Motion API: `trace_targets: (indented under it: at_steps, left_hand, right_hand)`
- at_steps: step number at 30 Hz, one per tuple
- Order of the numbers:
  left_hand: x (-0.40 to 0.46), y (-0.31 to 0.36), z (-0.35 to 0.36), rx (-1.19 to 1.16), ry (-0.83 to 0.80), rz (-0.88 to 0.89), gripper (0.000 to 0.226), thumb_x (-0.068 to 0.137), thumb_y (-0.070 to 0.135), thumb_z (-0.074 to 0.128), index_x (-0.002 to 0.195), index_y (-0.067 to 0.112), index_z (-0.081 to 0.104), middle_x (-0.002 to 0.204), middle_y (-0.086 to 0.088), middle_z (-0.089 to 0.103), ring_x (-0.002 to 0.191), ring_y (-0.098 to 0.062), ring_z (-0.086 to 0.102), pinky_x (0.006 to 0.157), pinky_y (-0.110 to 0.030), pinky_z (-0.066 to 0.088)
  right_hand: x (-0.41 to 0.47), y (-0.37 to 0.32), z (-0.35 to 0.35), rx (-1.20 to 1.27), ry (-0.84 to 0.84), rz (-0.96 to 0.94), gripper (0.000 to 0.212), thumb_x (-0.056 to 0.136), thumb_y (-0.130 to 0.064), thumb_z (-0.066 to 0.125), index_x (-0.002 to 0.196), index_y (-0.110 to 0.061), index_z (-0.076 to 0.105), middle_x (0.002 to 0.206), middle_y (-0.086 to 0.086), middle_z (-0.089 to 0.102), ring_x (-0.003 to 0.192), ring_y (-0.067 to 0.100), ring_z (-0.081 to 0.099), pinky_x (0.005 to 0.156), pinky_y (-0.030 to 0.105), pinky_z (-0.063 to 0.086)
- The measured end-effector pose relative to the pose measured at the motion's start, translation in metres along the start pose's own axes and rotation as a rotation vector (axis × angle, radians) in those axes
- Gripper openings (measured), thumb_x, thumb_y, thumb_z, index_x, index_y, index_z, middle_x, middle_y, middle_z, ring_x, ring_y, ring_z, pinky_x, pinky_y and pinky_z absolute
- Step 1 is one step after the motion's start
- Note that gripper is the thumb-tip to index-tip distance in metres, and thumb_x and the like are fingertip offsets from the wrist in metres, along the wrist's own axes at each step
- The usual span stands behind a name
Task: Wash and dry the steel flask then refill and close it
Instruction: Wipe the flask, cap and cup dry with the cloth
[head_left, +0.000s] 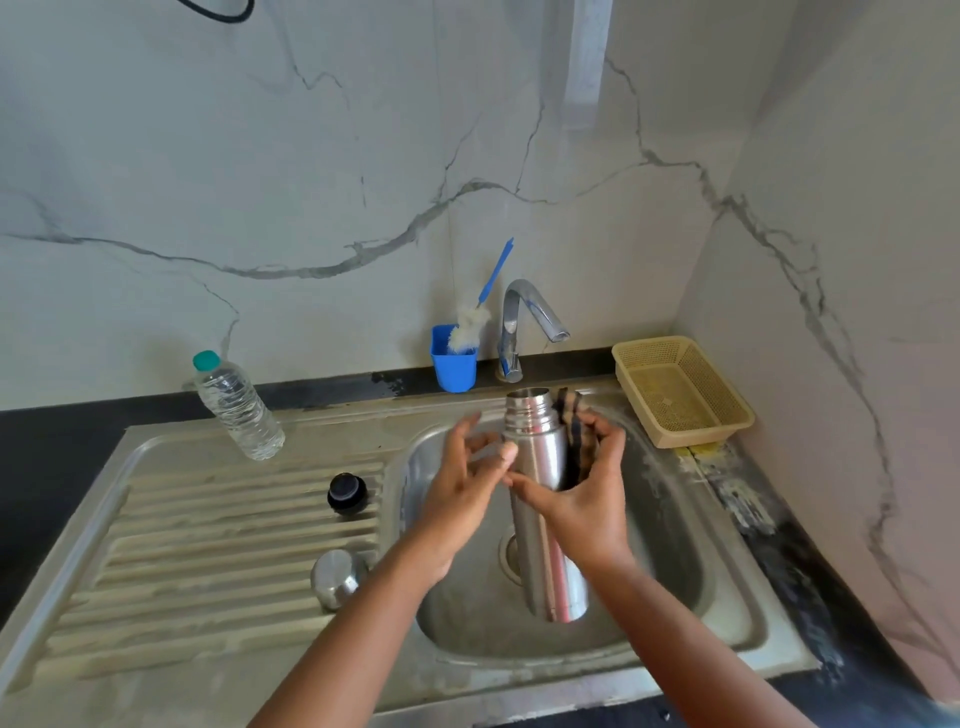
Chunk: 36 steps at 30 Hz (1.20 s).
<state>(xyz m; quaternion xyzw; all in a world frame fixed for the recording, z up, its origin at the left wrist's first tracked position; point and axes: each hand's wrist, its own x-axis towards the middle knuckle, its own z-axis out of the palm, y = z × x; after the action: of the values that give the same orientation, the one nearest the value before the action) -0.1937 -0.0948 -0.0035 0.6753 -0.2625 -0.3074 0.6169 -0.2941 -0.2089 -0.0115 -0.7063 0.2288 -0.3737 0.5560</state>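
Note:
The steel flask (540, 499) stands upright over the sink basin (670, 545), its threaded mouth uncapped. My right hand (587, 499) wraps the flask's upper body and presses a dark striped cloth (574, 431) against its right side. My left hand (462, 483) hovers just left of the flask with fingers spread, the thumb near the flask wall. The black inner stopper (347, 492) and the steel cup lid (337, 578) lie on the ribbed drainboard (208, 545). A clear plastic water bottle (236, 408) with a teal cap stands at the drainboard's back left.
The chrome tap (524, 322) stands behind the basin. A blue cup (454, 361) next to it holds a bottle brush (475, 317) with a blue handle. A tan plastic basket (680, 389) sits on the dark counter at the back right, near the marble corner wall.

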Motion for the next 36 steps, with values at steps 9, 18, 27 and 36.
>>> trace_targets:
  at_steps: [9,18,27,36]
  left_hand:
    - [-0.018,-0.031,0.014,0.117,-0.216,0.039,0.126,0.059,0.029,0.095,0.152,0.043,0.012,0.14,0.024,0.052,0.13,-0.005,0.052,0.103,-0.036,0.049]
    - [-0.015,-0.021,0.006,0.121,-0.195,-0.008,0.102,0.066,0.012,0.091,0.138,0.053,0.031,0.125,0.031,0.06,0.119,0.005,0.057,0.096,-0.024,0.051]
    - [-0.019,-0.012,-0.004,0.011,-0.328,-0.063,0.099,0.064,0.022,0.088,0.146,0.042,0.036,0.128,0.002,0.065,0.118,-0.02,0.063,0.097,-0.039,0.053]
    - [-0.012,-0.011,0.009,0.371,-0.117,0.033,0.13,0.06,0.043,0.091,0.151,0.053,0.0,0.132,0.021,0.047,0.116,0.004,0.054,0.093,-0.019,0.051]
  right_hand:
    - [-0.001,-0.018,0.018,0.218,0.193,0.1,0.065,0.077,-0.019,0.081,0.125,-0.022,0.039,0.125,-0.004,0.057,0.114,0.002,0.06,0.101,0.027,0.049]
    - [0.011,-0.014,0.002,-0.461,0.033,-0.545,0.027,0.078,-0.013,0.082,0.1,-0.015,0.067,0.114,-0.005,0.055,0.109,0.022,0.044,0.096,0.019,0.033]
    - [0.019,-0.023,-0.001,0.552,0.015,0.18,0.057,0.066,-0.021,0.083,0.104,-0.027,0.041,0.101,-0.004,0.061,0.095,0.015,0.063,0.087,0.035,0.053]
    - [0.018,-0.024,0.009,0.496,0.265,0.148,0.066,0.063,-0.011,0.09,0.103,-0.02,0.038,0.091,-0.012,0.061,0.084,0.004,0.062,0.081,0.027,0.052]
